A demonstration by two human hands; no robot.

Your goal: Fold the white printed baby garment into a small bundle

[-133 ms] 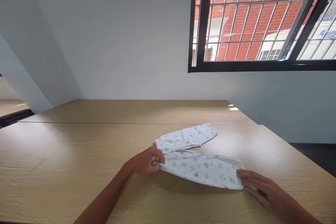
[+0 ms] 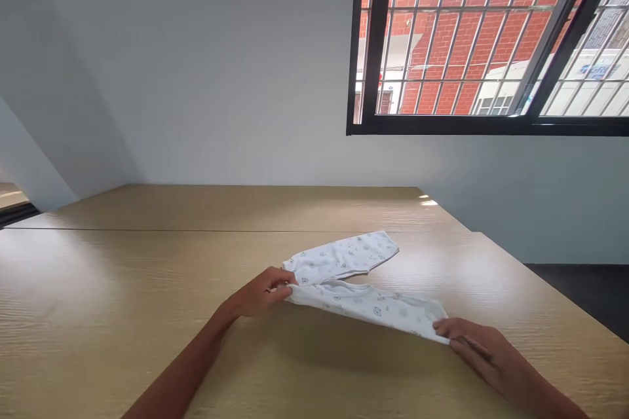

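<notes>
A small white garment with a pale printed pattern (image 2: 358, 278) lies on the wooden table (image 2: 122, 288), shaped like little trousers with two legs. My left hand (image 2: 258, 294) pinches the near leg at its left end. My right hand (image 2: 474, 347) grips the same leg at its right end. That leg is lifted slightly off the table and stretched between both hands. The other leg (image 2: 344, 254) rests flat on the table behind it.
A white wall rises behind the table. A black-framed barred window (image 2: 481, 46) sits at the upper right, showing a red brick building outside. The table's right edge (image 2: 555, 294) drops to a dark floor.
Both hands have raised the near leg of the garment a little and drawn it tauter, so its printed face shows less. The view shifted slightly to the right.
</notes>
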